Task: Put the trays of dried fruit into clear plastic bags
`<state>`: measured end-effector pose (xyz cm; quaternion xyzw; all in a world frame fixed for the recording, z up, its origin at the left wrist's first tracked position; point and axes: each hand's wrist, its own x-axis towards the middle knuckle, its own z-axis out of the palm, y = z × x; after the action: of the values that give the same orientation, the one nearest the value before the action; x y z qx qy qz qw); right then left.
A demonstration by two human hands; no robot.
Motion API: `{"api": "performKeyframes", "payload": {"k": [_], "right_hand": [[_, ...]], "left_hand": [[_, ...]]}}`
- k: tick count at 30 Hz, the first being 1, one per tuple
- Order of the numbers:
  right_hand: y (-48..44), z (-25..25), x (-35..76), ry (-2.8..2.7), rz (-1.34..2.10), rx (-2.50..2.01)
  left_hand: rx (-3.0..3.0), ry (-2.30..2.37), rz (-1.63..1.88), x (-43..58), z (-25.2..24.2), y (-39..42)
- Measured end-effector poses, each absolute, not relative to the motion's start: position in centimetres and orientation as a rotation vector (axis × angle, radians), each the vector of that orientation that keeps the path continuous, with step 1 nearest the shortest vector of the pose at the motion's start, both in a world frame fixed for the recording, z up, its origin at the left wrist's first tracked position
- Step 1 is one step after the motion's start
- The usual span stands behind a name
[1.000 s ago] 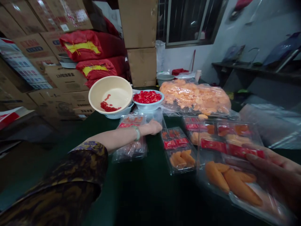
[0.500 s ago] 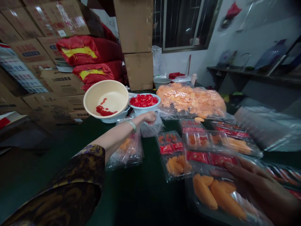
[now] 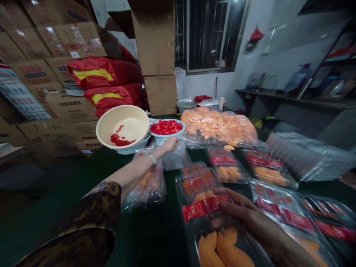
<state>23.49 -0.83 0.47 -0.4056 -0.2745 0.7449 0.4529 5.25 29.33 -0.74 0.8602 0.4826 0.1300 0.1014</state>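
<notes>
My left hand [image 3: 170,144] is stretched far forward, its fingers closed at the near rim of a pale blue bowl of small red packets [image 3: 166,128]; what they grip is hidden. My right hand [image 3: 244,215] lies with fingers flat and spread on a clear plastic tray [image 3: 211,218] at the lower middle, which holds orange snack pieces and red sachets. A cream bowl [image 3: 122,126] with a few red packets leans to the left of the blue bowl. A stack of clear trays [image 3: 148,183] lies under my left forearm.
A big clear bag of orange pieces [image 3: 219,126] lies behind several filled trays [image 3: 267,174] on the dark green table [image 3: 155,237]. Cardboard boxes [image 3: 158,55] and red sacks [image 3: 102,72] stand at the back left. A stack of empty clear trays [image 3: 308,155] is at the right.
My left hand has reached further forward to the blue bowl's rim. My right hand has brought the filled tray leftward and nearer and laid it down on another tray. The view has tilted up.
</notes>
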Motion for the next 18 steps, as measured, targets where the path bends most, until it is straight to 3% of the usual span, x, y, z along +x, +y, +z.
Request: {"api": "performKeyframes", "payload": {"k": [9, 18], "right_hand": [[-0.1, 0.1, 20.5, -0.779, 1.933, -0.700], [-3.5, -0.6, 20.7, -0.705, 1.900, -0.780]], "left_hand": [[2.623, 1.118, 0.723, 6.9, 1.1, 23.8], [2.742, 0.478, 0.401, 6.9, 4.3, 14.3]]}}
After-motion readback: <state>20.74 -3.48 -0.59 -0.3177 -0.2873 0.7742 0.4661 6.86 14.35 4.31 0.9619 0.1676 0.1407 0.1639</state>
